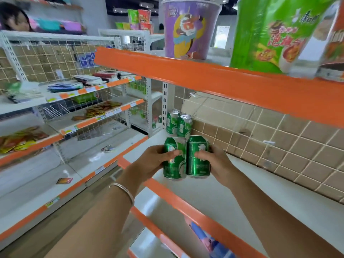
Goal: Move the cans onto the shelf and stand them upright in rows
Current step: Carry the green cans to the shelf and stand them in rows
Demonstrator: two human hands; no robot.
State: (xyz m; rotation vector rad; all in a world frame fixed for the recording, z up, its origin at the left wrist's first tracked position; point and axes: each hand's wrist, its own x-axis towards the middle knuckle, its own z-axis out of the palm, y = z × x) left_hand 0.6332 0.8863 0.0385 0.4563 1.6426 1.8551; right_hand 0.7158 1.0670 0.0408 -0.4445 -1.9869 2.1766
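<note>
Both forearms reach in; left hand (149, 161) and right hand (217, 162) each clasp one rigid, slick can mid-body: left can (174, 168), right can (198, 164).

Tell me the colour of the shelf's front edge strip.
Orange front edge strip, clearest in the head view.

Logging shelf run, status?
Left hand, right hand: one green can each, upright over shelf. Two cans already standing behind. Nothing blocking.
</note>
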